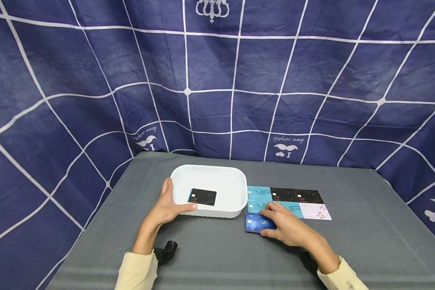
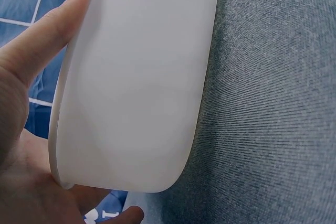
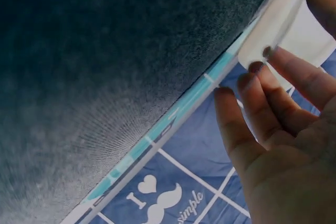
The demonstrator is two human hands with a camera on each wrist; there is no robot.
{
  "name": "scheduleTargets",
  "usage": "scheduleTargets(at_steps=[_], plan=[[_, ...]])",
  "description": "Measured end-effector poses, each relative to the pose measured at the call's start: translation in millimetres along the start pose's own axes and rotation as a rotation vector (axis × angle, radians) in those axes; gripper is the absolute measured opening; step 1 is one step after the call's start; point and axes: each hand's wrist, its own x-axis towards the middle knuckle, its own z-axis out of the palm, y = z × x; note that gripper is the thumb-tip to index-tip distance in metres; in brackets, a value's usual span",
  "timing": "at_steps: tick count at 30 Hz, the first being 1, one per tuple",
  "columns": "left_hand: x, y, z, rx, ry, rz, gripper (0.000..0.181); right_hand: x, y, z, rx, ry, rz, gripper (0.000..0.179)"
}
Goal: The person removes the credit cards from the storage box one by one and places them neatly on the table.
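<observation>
A white plastic basin (image 1: 235, 209) sits on the grey cloth. My left hand (image 1: 165, 206) grips its front left corner, thumb over the rim and fingers along the left side. Inside lies a black VIP card (image 1: 206, 196), with a teal edge showing beneath it. My right hand (image 1: 284, 225) is over a blue VIP card (image 1: 254, 223), thumb by its near edge and fingertips by its far edge. In the right wrist view the thumb and fingers (image 3: 239, 124) are spread apart, and no card shows between them.
Behind the blue card, teal cards (image 1: 258, 192), black cards (image 1: 308, 196) and a pink-and-white card (image 1: 317, 211) lie side by side in two rows, right of the basin. A blue curtain with white lines (image 1: 257, 112) hangs behind the grey table cloth (image 1: 210, 253).
</observation>
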Motion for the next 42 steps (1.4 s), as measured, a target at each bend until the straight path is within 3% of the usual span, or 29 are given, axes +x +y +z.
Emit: scheduleTargets(at_steps=[11,23,42], plan=[[-0.3,0.9,-0.8,-0.002,-0.015,-0.026,0.136,-1.9,-0.1,2.6,-0.019,-0.094,0.051,0.047],[-0.3,1.4,-0.8,0.006,-0.019,-0.024,0.136,-3.3,-0.3,4.5,0.012,-0.067,0.105,0.05],[-0.7,2.3,-1.7,0.011,-0.021,-0.026,0.137,-2.6,-0.8,4.3,0.011,-0.043,0.112,0.041]])
